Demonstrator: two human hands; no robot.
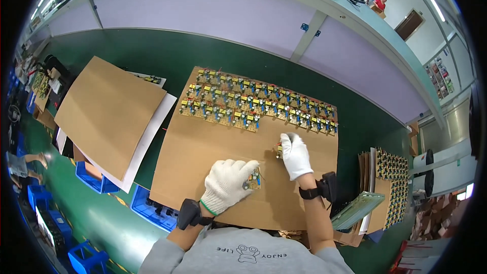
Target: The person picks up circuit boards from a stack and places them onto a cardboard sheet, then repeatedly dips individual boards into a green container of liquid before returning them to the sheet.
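My left hand (pixel 227 185), in a knitted white glove with a green cuff edge, is closed on a small circuit board (pixel 256 178) over the near part of a brown cardboard sheet (pixel 182 167). Farther off and to the right, my right hand (pixel 296 156) wears a white glove and grips another small board (pixel 279 150) at its left side, much of it covered by the fingers. Beyond both hands, rows of populated circuit boards (pixel 248 102) with yellow, blue and green parts lie across the far half of the sheet. The front row stops partway along.
On the left stands a stack topped by a bowed cardboard sheet (pixel 109 114). Blue bins (pixel 147 208) sit below it. Upright cardboard and a board-covered panel (pixel 391 187) stand at right beside a greenish tray (pixel 357 210). A long bench (pixel 203 7) runs along the far side.
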